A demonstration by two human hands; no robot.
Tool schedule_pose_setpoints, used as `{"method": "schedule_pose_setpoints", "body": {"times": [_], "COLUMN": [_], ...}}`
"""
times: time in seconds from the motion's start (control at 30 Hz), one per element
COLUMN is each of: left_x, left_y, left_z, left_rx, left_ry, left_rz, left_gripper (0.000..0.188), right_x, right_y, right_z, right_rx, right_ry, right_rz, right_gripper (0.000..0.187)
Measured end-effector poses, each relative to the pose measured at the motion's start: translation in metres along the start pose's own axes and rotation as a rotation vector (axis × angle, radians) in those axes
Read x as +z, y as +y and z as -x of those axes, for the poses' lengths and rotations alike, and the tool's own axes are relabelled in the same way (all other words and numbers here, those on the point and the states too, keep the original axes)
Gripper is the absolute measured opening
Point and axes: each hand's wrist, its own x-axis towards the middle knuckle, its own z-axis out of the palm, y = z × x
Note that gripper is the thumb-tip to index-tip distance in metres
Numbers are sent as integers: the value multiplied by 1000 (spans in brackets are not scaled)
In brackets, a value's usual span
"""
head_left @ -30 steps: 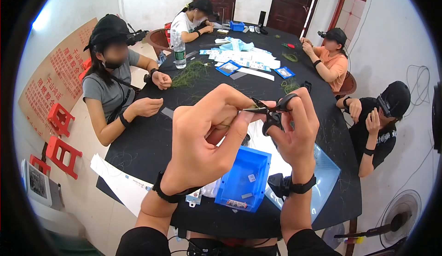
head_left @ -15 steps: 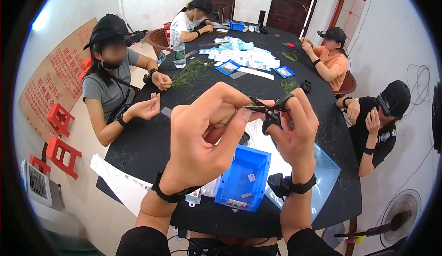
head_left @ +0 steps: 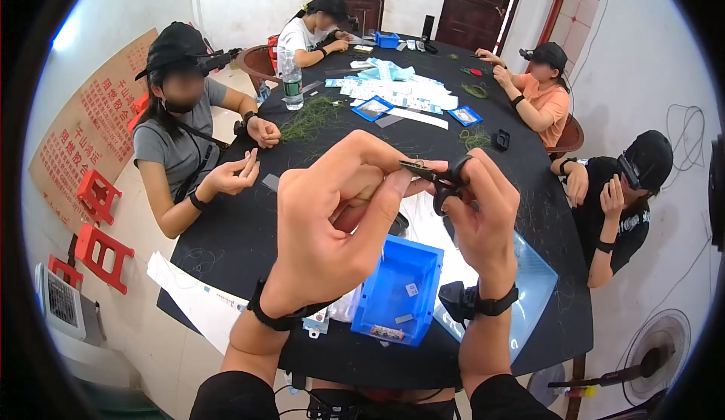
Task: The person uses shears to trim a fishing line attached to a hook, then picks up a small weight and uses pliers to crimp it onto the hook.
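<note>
Both my hands are raised over the near side of the table. My left hand (head_left: 328,227) is closed, thumb and forefinger pinched together; whatever lies between them is too small to make out. A pair of small black scissors (head_left: 447,180) is in my right hand (head_left: 487,212), with fingers through the handle loops. Their blades reach left to the tips of my left thumb and forefinger. Below my hands a blue plastic bin (head_left: 361,307) stands on the black table (head_left: 226,269), with small slips inside.
Tangled green strands (head_left: 313,120) lie beyond my left hand, near a water bottle (head_left: 293,88). Printed sheets (head_left: 393,94) cover the table's middle. A clear blue folder (head_left: 529,291) lies at right. Co-workers sit around the table, one close at left (head_left: 181,140).
The scissor blades, spread apart before, have come closer together at my left fingertips. The co-worker in orange has moved their hands apart; the left co-worker's raised hand has shifted slightly.
</note>
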Motion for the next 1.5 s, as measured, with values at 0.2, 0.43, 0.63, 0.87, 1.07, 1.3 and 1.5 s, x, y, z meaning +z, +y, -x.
{"method": "schedule_pose_setpoints", "body": {"times": [0.2, 0.43, 0.63, 0.87, 1.07, 1.3, 1.5], "left_x": [-2, -4, -7, -12, -27, -34, -36], "left_y": [1, 1, 0, -1, -4, -3, 2], "left_z": [1, 1, 0, 0, -3, -2, -4], "left_rx": [-15, -26, -50, -117, -152, -208, -216], "left_ry": [13, -3, -29, -103, -276, -348, -344], "left_rz": [17, 35, 74, 170, 253, 319, 236], "left_gripper": [3, 3, 4, 4, 4, 7, 6], "right_x": [5, 0, -9, -13, -23, -26, -30], "right_y": [11, 15, 12, 8, 11, 11, 6], "right_z": [3, 2, 1, -1, -2, -3, -4], "right_rx": [97, 95, 240, 223, 177, 131, 192], "right_ry": [-87, -144, -221, -202, -282, -292, -368], "right_rz": [-225, -525, -661, -543, -500, -483, -489], "right_gripper": [25, 23, 47, 48, 47, 48, 45]}}
